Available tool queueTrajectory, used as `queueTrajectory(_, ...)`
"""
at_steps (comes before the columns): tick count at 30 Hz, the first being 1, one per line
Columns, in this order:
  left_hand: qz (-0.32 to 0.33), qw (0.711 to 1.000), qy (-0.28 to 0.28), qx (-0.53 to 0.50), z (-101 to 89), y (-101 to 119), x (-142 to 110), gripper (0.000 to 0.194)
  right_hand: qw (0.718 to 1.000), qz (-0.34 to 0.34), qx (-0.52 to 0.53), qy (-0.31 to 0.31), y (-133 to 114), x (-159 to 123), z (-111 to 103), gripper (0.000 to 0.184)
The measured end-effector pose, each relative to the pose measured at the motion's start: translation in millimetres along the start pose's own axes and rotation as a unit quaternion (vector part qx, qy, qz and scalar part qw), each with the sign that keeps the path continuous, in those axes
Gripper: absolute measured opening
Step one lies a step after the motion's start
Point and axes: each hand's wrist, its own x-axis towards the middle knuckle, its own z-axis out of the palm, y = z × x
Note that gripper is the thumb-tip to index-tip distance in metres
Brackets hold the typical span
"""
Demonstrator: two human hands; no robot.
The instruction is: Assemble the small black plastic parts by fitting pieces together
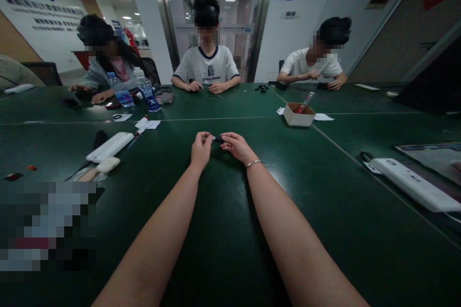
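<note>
Two bare hands meet at the centre of the frame, over a green table (223,230). The left hand (200,150) pinches the silver end of a small black stick (218,139) between thumb and fingers. The right hand (236,145) pinches the dark end, thumb and fingertips pressed together around it. A bracelet (254,163) circles the right wrist. The stick spans the gap between the two hands, roughly level; its full length cannot be told, as the fingertips cover both ends.

Left forearm (158,235) and right forearm (288,220) enter from the bottom edge of the frame and converge upward, with a wedge of green surface between them. Sideways room: the surface extends from the left forearm to a white power strip (110,147) at middle left, and from the right forearm to a diagonal seam (338,147). A second power strip (414,182) lies beyond this seam, reaching the right edge. Forward room: a pale crosswise seam (223,118) runs beyond the fingertips. An open box (300,120) sits at upper right of the hands, a clear tube (306,101) tilted inside it. Two bottles (148,93) stand at upper left. Three people (209,67) sit along the table's far edge.
</note>
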Motion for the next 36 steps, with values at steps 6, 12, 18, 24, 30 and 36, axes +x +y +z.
queueTrajectory(6,0.036,0.999,-0.011,-0.023,2.5,-2.6,3.5,0.022,0.999,0.009,0.026,0.029,-0.9,1.6,0.8,0.010)
queueTrajectory(12,0.019,1.000,-0.008,-0.018,1.8,-6.5,4.8,0.023,0.999,0.006,0.024,0.025,-0.4,1.5,0.3,0.011)
queueTrajectory(18,-0.007,1.000,-0.006,-0.013,-0.4,-2.3,2.4,0.029,1.000,-0.004,0.014,0.011,0.5,1.7,-1.5,0.015)
queueTrajectory(24,-0.022,1.000,-0.006,0.006,-2.1,2.5,-0.3,0.035,1.000,-0.008,0.004,-0.005,0.4,1.2,-2.5,0.019)
queueTrajectory(30,-0.013,1.000,0.002,0.017,-2.0,-0.7,0.6,0.039,1.000,-0.011,0.000,-0.015,0.9,0.2,-2.3,0.021)
queueTrajectory(36,-0.009,0.999,0.005,0.032,-1.9,-3.5,1.8,0.045,1.000,-0.010,-0.006,-0.024,0.5,-0.5,-2.2,0.023)
